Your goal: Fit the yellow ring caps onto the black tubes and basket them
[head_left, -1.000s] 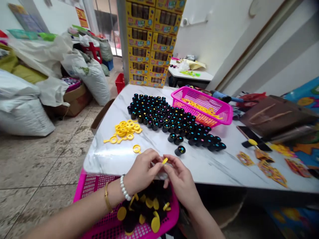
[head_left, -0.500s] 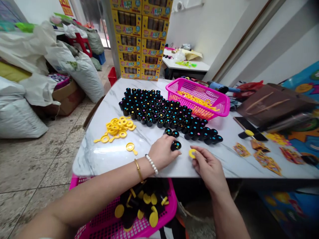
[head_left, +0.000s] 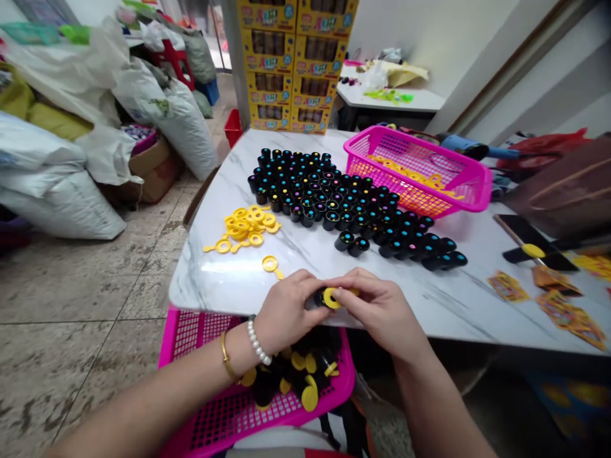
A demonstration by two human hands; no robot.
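My left hand (head_left: 291, 312) grips a small black cylinder (head_left: 320, 296) near the front edge of the white marbled table (head_left: 229, 280). With thumb and fingers my right hand (head_left: 382, 308) presses a yellow ring cap (head_left: 331, 298) against the cylinder's end; whether it is seated I cannot tell. Just ahead stand two black cylinders (head_left: 351, 243) with coloured dots on top, in front of a large block of the same cylinders (head_left: 329, 200). One yellow ring cap with a tab (head_left: 270, 264) lies alone, and a pile of such caps (head_left: 248, 226) sits further left.
A pink basket (head_left: 417, 172) with yellow caps stands at the back right. Below the table edge, another pink basket (head_left: 351, 375) holds capped black cylinders. Stacked yellow boxes (head_left: 293, 70) rise behind. Orange packets (head_left: 508, 286) and a dark phone-like slab (head_left: 534, 242) lie right.
My hands have come together nearer the table edge. The black cylinder in my left hand now meets the yellow cap in my right. The view has shifted left and down.
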